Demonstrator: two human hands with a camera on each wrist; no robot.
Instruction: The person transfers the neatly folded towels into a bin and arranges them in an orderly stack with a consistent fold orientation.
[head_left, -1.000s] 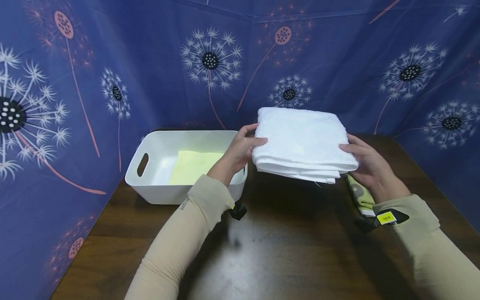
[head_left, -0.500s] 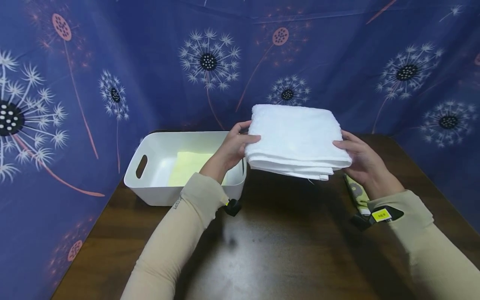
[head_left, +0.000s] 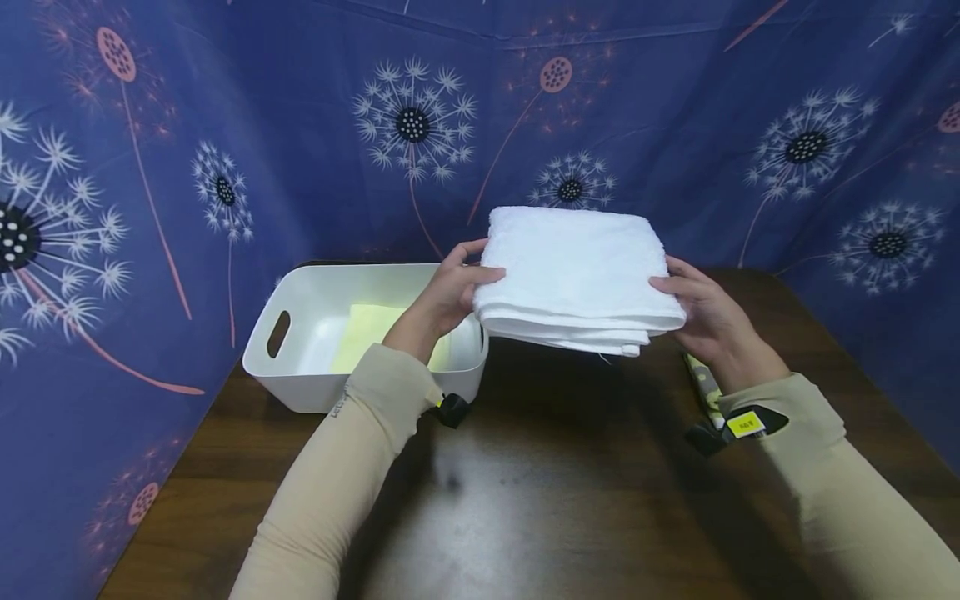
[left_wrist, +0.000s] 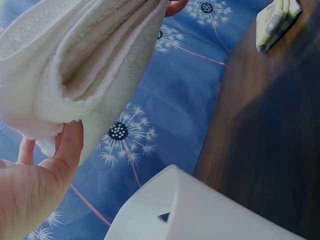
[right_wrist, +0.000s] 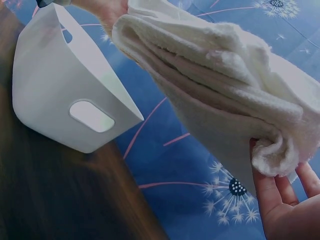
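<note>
A folded white towel [head_left: 573, 267] is held up above the table between both hands, its stacked layers facing the near side. The left hand [head_left: 442, 296] pinches its left edge, thumb on top and fingers beneath. On the opposite edge the right hand [head_left: 716, 321] grips in the same way. Both wrist views show the towel's thick folds, with the left thumb [left_wrist: 70, 145] and the right hand's fingers [right_wrist: 270, 192] against the cloth. Just left of the towel stands a white plastic bin [head_left: 300, 387] with cut-out handles, partly behind the left forearm. A pale yellow cloth [head_left: 367, 329] lies inside it.
A folded green and grey patterned cloth [head_left: 703, 385] lies on the brown wooden table [head_left: 555, 492], partly hidden by the right wrist. Behind the table hangs a blue curtain [head_left: 660, 100] with dandelion prints.
Both hands have carried the towel a little to the left, toward the bin. The grip on it is the same. The bin and cloths stay in place.
</note>
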